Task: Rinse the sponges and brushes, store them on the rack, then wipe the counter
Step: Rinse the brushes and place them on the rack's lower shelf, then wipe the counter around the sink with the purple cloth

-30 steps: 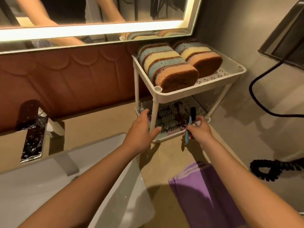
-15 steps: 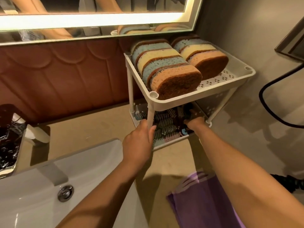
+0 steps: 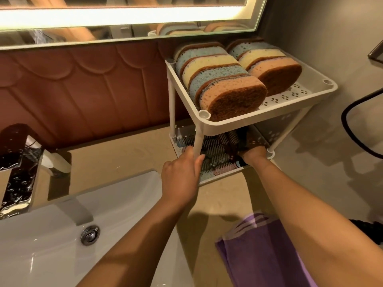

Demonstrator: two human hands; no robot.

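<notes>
steadying the rack [image 3: 269, 110] so i can stow brushes [image 3: 219, 146]
left hand [image 3: 180, 179] fingers [image 3: 199, 160] wrap its post [image 3: 198, 143]; right hand [image 3: 253, 154] reaches among the brushes, its grip hidden, so i can't tell.

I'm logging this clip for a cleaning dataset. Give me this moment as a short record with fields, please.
left hand: grips rack by its front post
right hand: reaches into lower shelf among brushes; fingers hidden
top shelf: sponges on edge, two rows
counter: purple towel lies right of sink
</notes>
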